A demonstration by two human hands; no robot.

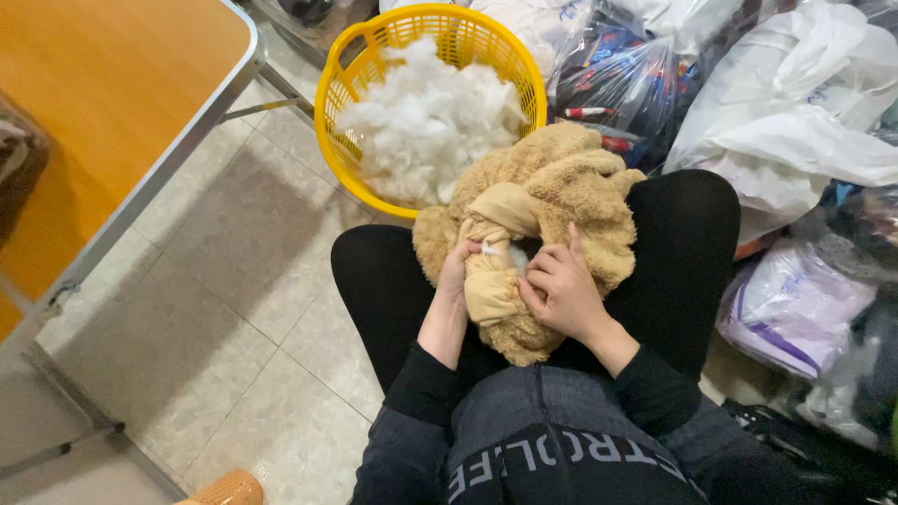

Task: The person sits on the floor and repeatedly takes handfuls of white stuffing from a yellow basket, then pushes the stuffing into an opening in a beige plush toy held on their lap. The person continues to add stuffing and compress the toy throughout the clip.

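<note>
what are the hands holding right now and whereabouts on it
Both hands, left and right, hold a tan plush toy on the lap, at its smooth beige opening, where white stuffing shows.

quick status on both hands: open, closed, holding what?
Left hand: closed, pinching the tan plush toy skin at its opening.
Right hand: closed on the same plush skin, fingers curled at the opening.

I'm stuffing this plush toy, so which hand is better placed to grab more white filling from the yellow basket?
Probably the left hand. It sits on the basket's side of the plush toy, while the right hand lies across the toy's opening, keeping it steady on the lap. The filling lies ahead, slightly left.
</note>
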